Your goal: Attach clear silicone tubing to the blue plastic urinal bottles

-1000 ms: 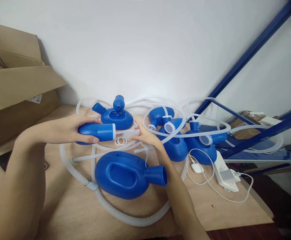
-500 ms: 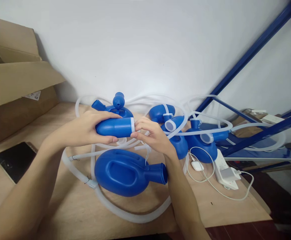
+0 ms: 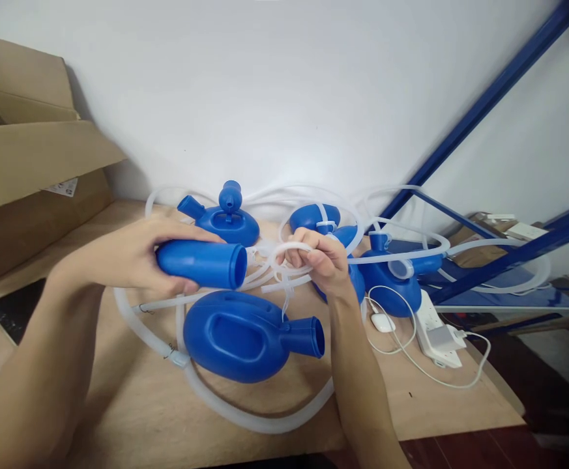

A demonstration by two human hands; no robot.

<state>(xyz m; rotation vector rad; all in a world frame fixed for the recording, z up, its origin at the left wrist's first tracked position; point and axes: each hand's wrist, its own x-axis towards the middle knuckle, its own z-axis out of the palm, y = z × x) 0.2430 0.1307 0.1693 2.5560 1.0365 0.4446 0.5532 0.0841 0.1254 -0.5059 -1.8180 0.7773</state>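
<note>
My left hand [image 3: 167, 247] is wrapped round a blue plastic urinal funnel [image 3: 201, 260], whose open round mouth faces right. In my right hand [image 3: 320, 257] a translucent white ring cap [image 3: 284, 247] is pinched between thumb and fingers, apart from the funnel's mouth. Below both hands a blue urinal bottle [image 3: 238, 365] lies on its side, its open neck pointing right. A clear hose [image 3: 245, 420] loops round it. Behind my left hand another blue bottle [image 3: 230, 228] carries a small blue funnel on top.
Several more blue bottles with hoses, one of them a bottle [image 3: 394, 286], lie on the right by a white power strip [image 3: 435, 329] and cables. A cardboard box [image 3: 34, 182] stands left, partly over a dark tablet [image 3: 17, 309]. A blue metal rack [image 3: 484, 98] borders the right side.
The white ring cap has come off the funnel's mouth. My right hand has drawn it to the right, while my left hand has moved the funnel left and turned its mouth toward me.
</note>
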